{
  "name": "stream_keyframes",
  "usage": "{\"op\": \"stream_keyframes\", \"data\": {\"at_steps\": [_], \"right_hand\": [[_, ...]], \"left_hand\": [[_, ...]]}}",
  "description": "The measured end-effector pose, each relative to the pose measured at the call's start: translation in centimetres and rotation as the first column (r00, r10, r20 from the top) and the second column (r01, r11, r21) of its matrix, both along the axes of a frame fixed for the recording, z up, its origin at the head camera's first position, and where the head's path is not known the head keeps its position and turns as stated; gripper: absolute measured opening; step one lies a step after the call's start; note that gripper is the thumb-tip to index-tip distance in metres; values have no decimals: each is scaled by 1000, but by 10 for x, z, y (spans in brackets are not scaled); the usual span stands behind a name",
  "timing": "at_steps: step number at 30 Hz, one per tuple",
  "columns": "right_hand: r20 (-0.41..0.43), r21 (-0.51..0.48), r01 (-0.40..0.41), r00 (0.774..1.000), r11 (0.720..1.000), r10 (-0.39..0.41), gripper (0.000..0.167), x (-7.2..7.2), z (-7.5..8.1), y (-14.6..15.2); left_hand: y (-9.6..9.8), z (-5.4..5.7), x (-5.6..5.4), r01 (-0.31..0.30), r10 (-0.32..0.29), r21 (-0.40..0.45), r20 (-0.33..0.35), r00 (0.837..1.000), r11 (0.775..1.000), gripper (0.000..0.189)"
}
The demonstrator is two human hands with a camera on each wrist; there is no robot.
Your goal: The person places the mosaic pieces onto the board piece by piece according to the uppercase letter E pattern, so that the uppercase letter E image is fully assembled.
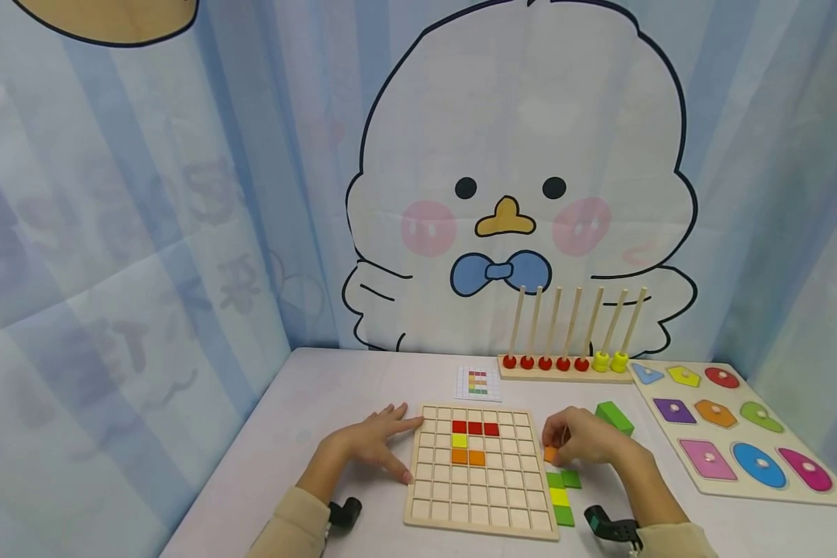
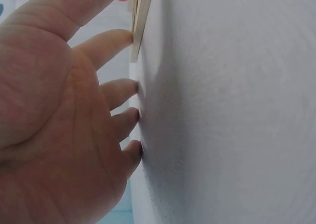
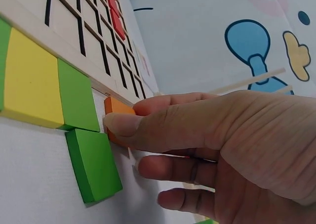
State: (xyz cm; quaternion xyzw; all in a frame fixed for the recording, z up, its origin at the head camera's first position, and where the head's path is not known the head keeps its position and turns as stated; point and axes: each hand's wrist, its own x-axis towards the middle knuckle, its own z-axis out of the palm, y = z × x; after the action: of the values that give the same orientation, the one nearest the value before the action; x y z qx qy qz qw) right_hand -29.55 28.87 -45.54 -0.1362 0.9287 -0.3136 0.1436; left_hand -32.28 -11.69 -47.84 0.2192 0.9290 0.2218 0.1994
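Note:
A wooden grid board (image 1: 481, 496) lies on the table, with three red tiles (image 1: 475, 428), a yellow tile (image 1: 459, 441) and two orange tiles (image 1: 468, 457) in its cells. My left hand (image 1: 373, 440) is spread beside the board; its thumb and index finger touch the left edge, and the other fingertips rest on the table in the left wrist view. At the board's right edge, my right hand (image 1: 586, 436) pinches an orange tile (image 3: 114, 108) between thumb and index finger. Close below it, several green and yellow tiles (image 1: 559, 497) lie along the edge.
Behind the board lies a pattern card (image 1: 479, 384). A bead stand with upright rods (image 1: 565, 373) is at the back. To the right are a green block (image 1: 614, 418) and a shape puzzle board (image 1: 732, 434) with knobbed pieces. A printed curtain (image 1: 418, 116) hangs behind the table.

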Motion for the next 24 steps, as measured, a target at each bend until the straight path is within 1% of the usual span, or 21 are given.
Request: {"op": "stream_keyframes", "data": {"at_steps": [5,11,14,18,20,24], "right_hand": [[-7,-4,21,1000,1000,-21,25,-1,-2,-1],[-38,-31,36,999,999,-37,23,-2,-4,0],[-56,-60,19,998,998,-22,20,-3,-6,2],[-93,-104,-15,996,995,5,11,-6,-8,6],[-115,-124,-14,993,992,0,8,-8,-9,8],[-167,-169,-26,986,985,-2,8,-10,-8,8]], "left_hand": [[0,-1,-1,3,-3,0,-3,1000,1000,99],[-1,-2,-2,3,-3,6,1,1000,1000,99],[-1,-1,-1,2,-2,6,-1,1000,1000,99],[0,0,1,1,0,7,-3,1000,1000,98],[0,1,1,0,0,8,-2,1000,1000,98],[-1,-1,0,-2,2,8,0,1000,1000,99]]}}
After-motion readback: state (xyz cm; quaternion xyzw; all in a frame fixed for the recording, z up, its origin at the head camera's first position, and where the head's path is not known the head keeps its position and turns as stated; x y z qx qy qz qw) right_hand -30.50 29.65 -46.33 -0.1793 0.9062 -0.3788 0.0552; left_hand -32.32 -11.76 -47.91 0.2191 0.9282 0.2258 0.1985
